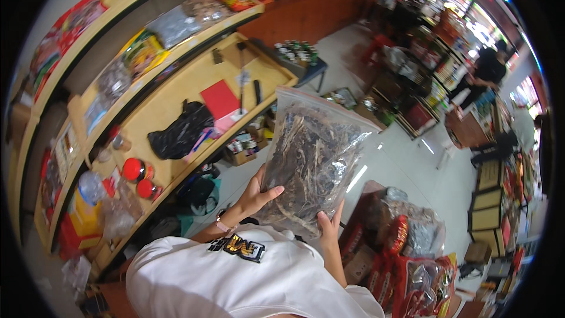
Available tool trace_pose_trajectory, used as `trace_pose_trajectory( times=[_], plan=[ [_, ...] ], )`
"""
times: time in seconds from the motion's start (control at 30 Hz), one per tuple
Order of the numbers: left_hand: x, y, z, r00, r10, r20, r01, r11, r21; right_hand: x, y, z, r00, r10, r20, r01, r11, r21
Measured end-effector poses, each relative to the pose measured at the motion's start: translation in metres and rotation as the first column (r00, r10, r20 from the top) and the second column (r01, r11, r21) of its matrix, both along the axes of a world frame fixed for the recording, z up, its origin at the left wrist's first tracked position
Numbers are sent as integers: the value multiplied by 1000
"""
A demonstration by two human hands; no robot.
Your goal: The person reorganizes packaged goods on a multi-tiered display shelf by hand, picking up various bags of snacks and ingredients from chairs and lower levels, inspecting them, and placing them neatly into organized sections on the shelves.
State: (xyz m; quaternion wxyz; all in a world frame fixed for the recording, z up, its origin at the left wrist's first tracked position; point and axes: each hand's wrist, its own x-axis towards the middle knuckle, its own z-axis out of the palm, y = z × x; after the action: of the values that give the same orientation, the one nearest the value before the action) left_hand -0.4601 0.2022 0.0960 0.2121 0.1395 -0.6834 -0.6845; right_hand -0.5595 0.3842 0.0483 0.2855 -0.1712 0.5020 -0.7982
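Observation:
A clear zip-top plastic bag (313,163) full of dark, stringy dried goods, with paler strips among them, is held up in front of my chest. My left hand (260,194) grips its left edge, thumb lying across the front. At the lower right edge, my right hand (330,225) pinches the bag, thumb in front and the other fingers mostly hidden behind it. The bag's top edge tilts down to the right and looks closed. Light glares off the plastic on its right side.
On the left, a wooden shelf (154,115) carries a black plastic bag (182,130), a red sheet (220,99) and red-lidded jars (137,170). Packaged goods (410,269) are piled at my right. Farther off, a person in black (485,68) is beside crowded shelves.

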Motion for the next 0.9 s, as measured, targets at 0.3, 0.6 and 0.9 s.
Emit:
trace_pose_trajectory(
  times=[0.3,0.6,0.9],
  plan=[
    [150,-132,-19,930,365,-41,-363,931,44,88,-173,50,913,404,-65,-403,915,23],
    [241,-182,-1,777,628,-40,-626,778,53,148,-287,47,743,656,-135,-657,753,38],
    [285,-230,9,772,633,-60,-627,773,97,169,-350,51,571,791,-220,-800,596,66]
  ],
)
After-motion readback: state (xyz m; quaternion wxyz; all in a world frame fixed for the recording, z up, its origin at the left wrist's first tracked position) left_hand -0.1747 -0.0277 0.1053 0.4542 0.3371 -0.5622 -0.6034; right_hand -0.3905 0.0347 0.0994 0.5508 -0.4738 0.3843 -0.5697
